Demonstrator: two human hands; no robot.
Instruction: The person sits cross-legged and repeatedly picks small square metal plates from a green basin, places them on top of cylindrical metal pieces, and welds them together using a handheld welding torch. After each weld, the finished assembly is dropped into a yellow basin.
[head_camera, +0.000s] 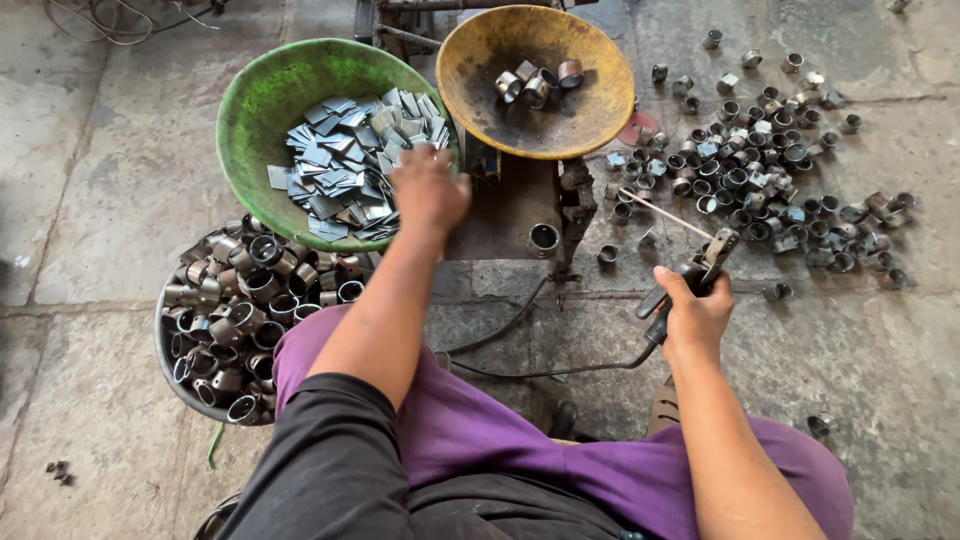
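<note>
My left hand (428, 190) reaches over the near rim of a green bowl (262, 95) filled with several small flat grey metal plates (350, 160); its fingers are curled and blurred, and I cannot tell if they hold a plate. My right hand (693, 312) grips a welding electrode holder (700, 268) with a thin rod (665, 213) pointing up left and a black cable (540, 372) trailing back across my lap. A single short metal ring (543, 239) stands on the dark work block (505, 205) between my hands.
A yellow bowl (590, 125) holds a few metal rings. A dark tub (165, 360) at the left is full of rings. Many more rings (750, 165) lie scattered on the stone floor at the right. My purple-clad legs fill the lower frame.
</note>
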